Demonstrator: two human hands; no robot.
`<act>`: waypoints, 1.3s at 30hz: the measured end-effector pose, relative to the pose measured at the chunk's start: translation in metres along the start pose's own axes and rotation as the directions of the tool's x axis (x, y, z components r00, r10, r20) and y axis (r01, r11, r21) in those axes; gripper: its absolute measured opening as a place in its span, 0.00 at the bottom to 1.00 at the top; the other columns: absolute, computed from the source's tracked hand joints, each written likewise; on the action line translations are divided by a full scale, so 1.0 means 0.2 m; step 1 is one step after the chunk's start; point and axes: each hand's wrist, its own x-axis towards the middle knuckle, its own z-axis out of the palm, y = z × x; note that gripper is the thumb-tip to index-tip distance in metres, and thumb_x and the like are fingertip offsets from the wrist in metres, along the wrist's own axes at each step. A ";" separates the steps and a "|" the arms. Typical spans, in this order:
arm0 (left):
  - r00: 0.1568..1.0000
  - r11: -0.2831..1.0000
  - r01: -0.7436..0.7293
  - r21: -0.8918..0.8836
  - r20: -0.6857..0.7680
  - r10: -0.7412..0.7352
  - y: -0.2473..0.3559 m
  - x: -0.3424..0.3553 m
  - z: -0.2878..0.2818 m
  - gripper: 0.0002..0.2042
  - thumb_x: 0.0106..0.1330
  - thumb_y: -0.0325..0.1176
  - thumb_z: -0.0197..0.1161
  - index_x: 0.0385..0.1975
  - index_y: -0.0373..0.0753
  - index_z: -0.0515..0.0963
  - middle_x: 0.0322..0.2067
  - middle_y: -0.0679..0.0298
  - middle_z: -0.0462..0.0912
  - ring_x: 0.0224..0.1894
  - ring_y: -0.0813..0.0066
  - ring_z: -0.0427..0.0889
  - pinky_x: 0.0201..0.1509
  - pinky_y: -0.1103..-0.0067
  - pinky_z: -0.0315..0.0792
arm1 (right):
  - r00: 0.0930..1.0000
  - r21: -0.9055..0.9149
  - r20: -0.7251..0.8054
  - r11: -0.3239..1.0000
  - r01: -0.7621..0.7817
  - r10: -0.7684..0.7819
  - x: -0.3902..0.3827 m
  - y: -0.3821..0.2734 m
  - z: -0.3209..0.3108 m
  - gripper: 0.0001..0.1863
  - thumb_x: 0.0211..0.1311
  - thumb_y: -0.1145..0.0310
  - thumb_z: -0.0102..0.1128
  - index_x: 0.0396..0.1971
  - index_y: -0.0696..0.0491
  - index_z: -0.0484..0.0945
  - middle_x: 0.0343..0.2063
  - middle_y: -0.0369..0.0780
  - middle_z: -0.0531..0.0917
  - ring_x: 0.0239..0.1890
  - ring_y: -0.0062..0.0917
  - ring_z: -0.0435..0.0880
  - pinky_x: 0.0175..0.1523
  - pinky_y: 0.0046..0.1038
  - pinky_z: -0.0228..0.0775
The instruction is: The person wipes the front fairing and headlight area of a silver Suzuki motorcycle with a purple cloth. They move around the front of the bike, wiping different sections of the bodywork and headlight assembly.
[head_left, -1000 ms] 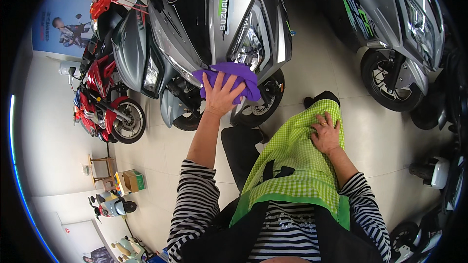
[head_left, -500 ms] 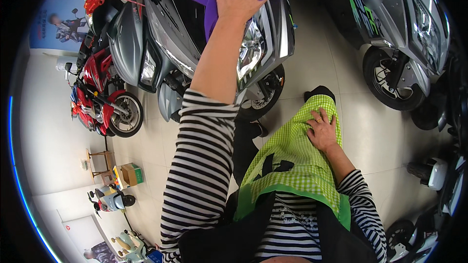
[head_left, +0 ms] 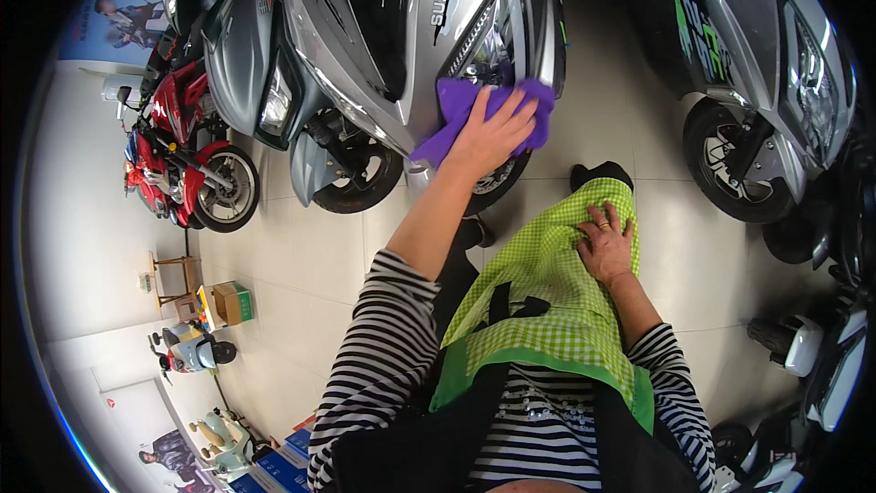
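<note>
My left hand [head_left: 493, 132] presses a purple cloth [head_left: 452, 102] onto the lower front of a silver and black scooter [head_left: 406, 36], just below its headlight [head_left: 490, 46]. The cloth is bunched around the fingers and hides part of the bodywork. Beneath it shows some of the front wheel [head_left: 493, 184]. My right hand [head_left: 610, 242] lies with fingers apart on a green checked apron [head_left: 538, 265] over my leg, holding nothing.
Another silver scooter [head_left: 776, 82] stands at my right, with more vehicles [head_left: 803, 347] below it. A grey scooter [head_left: 251, 64] and red motorbike [head_left: 173, 114] crowd the left. Farther back are a wooden stand [head_left: 173, 278], a cardboard box [head_left: 233, 306] and small scooters [head_left: 196, 356].
My left hand and the cloth went up the scooter's front, then came back down and rightward to below the headlight. My right hand stayed on the apron.
</note>
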 end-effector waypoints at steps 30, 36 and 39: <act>-0.008 0.241 0.709 -0.662 -0.350 -0.937 -0.44 -0.21 0.04 0.26 0.61 0.47 0.63 0.59 0.47 0.72 0.65 0.54 0.65 0.66 0.43 0.61 0.69 0.52 0.55 | 0.998 -0.084 -0.004 0.995 0.062 -0.062 0.03 0.06 0.08 0.19 0.57 0.57 0.61 0.49 0.41 0.81 0.67 0.33 0.68 0.75 0.41 0.52 0.70 0.67 0.42; 0.238 0.344 0.766 -0.544 -0.258 -0.936 0.13 -0.37 0.11 0.29 0.54 0.38 0.70 0.58 0.49 0.72 0.68 0.53 0.60 0.67 0.35 0.58 0.67 0.49 0.59 | 0.997 -0.112 0.031 0.991 0.078 -0.075 0.04 0.05 0.08 0.19 0.58 0.56 0.61 0.50 0.42 0.82 0.68 0.33 0.67 0.75 0.41 0.52 0.70 0.66 0.42; 0.376 0.371 0.728 -0.576 -0.116 -0.919 0.34 -0.54 0.13 0.30 0.51 0.32 0.72 0.58 0.50 0.73 0.68 0.52 0.58 0.66 0.35 0.59 0.67 0.52 0.63 | 0.995 -0.114 0.047 0.989 0.089 -0.084 0.04 0.06 0.08 0.19 0.59 0.55 0.62 0.50 0.42 0.82 0.68 0.34 0.67 0.75 0.40 0.52 0.71 0.65 0.42</act>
